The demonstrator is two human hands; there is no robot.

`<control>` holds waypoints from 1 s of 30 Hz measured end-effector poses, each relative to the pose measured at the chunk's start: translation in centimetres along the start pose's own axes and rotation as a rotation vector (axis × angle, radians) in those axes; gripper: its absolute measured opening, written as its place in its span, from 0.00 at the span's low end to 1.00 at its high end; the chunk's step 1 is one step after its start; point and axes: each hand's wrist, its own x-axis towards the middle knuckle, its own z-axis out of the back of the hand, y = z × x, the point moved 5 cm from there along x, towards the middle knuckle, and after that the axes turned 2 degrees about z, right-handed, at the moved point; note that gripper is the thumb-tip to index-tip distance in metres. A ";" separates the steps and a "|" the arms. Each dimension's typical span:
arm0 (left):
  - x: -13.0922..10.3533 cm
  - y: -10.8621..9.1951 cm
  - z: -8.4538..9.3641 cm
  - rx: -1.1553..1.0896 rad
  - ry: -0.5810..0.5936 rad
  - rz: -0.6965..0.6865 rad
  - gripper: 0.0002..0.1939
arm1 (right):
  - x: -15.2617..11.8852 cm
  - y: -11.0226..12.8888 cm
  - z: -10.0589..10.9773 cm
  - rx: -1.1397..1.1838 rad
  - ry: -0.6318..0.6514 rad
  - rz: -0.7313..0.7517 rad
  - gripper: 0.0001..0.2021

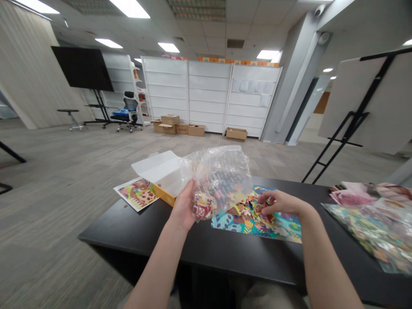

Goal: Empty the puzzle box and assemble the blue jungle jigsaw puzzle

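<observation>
My left hand (pixel 184 207) grips a clear plastic bag (pixel 225 171) with colourful puzzle pieces (pixel 204 207) gathered at its bottom. The bag is held up over the table, its upper part crumpled and see-through. To the right, my right hand (pixel 276 203) hovers at a heap of loose puzzle pieces (pixel 249 210), its fingers curled down among them. Whether a piece is between those fingers is too small to make out. The heap lies on a teal patterned puzzle board (pixel 289 227) printed with leaves and flowers.
An open white and yellow box (pixel 165 193) stands behind my left hand, with a printed farm picture (pixel 138 194) beside it. On the right of the black table (pixel 154 231) lie a bag of more pieces (pixel 376 234) and pink cloth (pixel 352 195). A board stand (pixel 346 124) rises beyond.
</observation>
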 end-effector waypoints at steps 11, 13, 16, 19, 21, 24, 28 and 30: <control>0.9 3.2 -1.7 0.226 0.112 -0.050 0.23 | -0.4 6.4 -3.9 0.175 0.110 0.311 0.16; 1.0 3.6 -1.9 0.283 0.113 -0.063 0.25 | -0.4 7.6 -5.8 0.156 0.241 0.353 0.16; 1.0 4.1 -2.3 0.369 0.152 -0.085 0.25 | -0.5 8.7 -7.5 0.180 0.293 0.400 0.17; 1.0 4.3 -2.4 0.435 0.158 -0.142 0.23 | -0.3 9.0 -8.4 0.106 0.193 0.464 0.17; 1.1 4.4 -2.4 0.457 0.144 -0.178 0.21 | -0.2 8.9 -8.9 0.035 0.123 0.511 0.19; 1.2 4.6 -2.5 0.457 0.159 -0.180 0.22 | 0.1 8.6 -9.6 -0.053 0.038 0.563 0.25; 1.2 4.7 -2.7 0.465 0.168 -0.178 0.22 | 0.4 8.2 -10.2 -0.105 0.001 0.616 0.32; 1.1 4.6 -2.9 0.468 0.178 -0.186 0.21 | 0.4 8.3 -10.4 -0.103 0.030 0.647 0.31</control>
